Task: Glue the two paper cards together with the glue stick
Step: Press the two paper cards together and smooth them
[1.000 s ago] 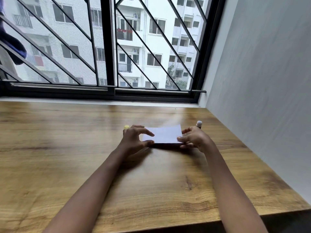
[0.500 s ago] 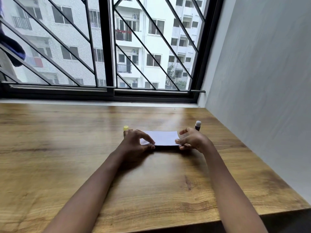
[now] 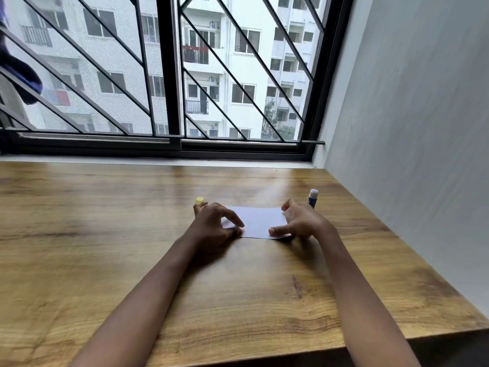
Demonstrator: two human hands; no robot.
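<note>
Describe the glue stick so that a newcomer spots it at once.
Start at the wooden table under the barred window and go to its right side near the grey wall. The glue stick stands upright just behind the right hand. It is a dark blue tube with a white top, unlike the small yellow cap behind the left hand.

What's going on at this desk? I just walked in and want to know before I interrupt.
A person is working with both bare hands on a pale rectangular paper card lying flat on the wooden table. The left hand presses its left edge with the fingertips, and the right hand presses its right edge. A blue-and-white glue stick stands upright, uncapped, behind the right hand; a small yellow cap sits behind the left. Whether a second card lies underneath is unclear.
</note>
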